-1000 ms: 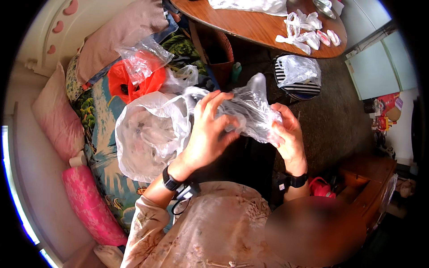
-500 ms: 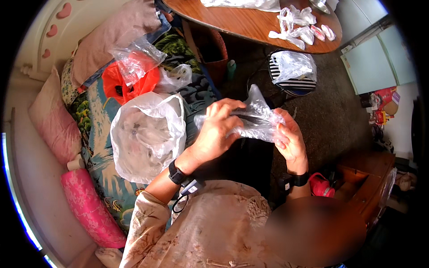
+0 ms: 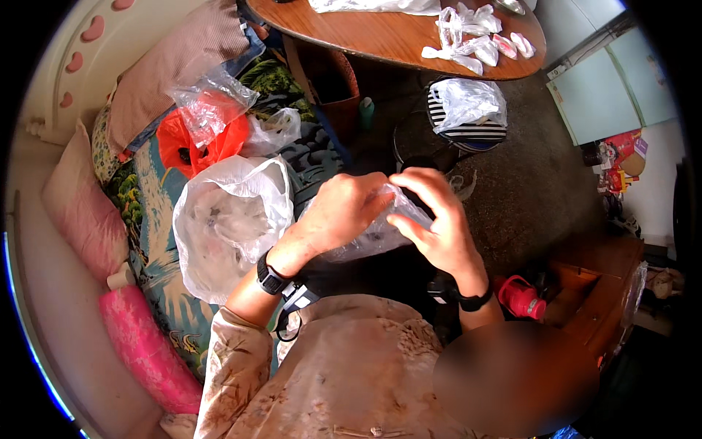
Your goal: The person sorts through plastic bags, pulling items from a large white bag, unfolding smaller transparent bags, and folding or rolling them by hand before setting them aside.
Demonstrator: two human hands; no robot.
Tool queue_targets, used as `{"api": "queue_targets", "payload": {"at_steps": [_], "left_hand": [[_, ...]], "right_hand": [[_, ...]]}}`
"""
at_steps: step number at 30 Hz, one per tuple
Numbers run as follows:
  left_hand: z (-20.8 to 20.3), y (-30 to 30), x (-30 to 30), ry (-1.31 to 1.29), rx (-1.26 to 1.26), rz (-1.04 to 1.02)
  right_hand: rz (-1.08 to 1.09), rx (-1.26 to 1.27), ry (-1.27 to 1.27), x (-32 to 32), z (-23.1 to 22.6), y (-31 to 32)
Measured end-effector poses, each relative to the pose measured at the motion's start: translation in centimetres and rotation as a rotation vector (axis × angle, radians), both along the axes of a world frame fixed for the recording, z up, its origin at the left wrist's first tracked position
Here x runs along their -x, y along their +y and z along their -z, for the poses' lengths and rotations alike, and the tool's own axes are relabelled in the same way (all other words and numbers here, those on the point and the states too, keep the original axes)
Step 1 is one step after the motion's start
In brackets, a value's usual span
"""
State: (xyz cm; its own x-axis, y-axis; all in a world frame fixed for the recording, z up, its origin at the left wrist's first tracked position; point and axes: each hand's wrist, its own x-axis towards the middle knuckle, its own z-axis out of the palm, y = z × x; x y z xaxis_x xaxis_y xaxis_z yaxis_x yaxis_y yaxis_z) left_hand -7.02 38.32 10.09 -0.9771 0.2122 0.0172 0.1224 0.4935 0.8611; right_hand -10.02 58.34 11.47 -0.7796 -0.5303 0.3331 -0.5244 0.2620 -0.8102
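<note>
Head view: your left hand (image 3: 338, 211) is closed on the clear bag's (image 3: 374, 235) upper edge; bag lies below and right of it, long axis slanting up toward your right hand (image 3: 447, 238), whose thumb and fingers stand parted. Left hand nearer.

Thin, clear plastic bag (image 3: 374, 238), shiny and softly wrinkled, slack and partly see-through. Held near its top in the left hand (image 3: 338, 212), largely covered by it. Stretched across to the parted thumb and fingers of the right hand (image 3: 441, 223). Spread loosely beneath both, in front of the torso.
</note>
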Motion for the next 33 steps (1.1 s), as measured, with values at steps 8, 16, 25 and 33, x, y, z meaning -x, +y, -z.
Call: {"api": "queue_targets", "payload": {"at_steps": [8,16,25,33], "left_hand": [[1.2,-4.5,-1.4,-0.209,-0.092,0.069],[2.9,-10.2,-2.1,-0.38,-0.431,-0.152],[8.4,-7.2,0.1,0.002,-0.852,-0.356],[12.6,0.4,-2.4,0.1,0.112,0.175]], "right_hand": [[0.395,0.455,-0.447,1.6,3.6,2.8],[0.457,0.427,-0.393,2.4,6.1,3.2],[0.619,0.49,-0.709,3.6,9.2,4.4],[0.744,0.275,-0.9,3.6,13.1,6.8]]}}
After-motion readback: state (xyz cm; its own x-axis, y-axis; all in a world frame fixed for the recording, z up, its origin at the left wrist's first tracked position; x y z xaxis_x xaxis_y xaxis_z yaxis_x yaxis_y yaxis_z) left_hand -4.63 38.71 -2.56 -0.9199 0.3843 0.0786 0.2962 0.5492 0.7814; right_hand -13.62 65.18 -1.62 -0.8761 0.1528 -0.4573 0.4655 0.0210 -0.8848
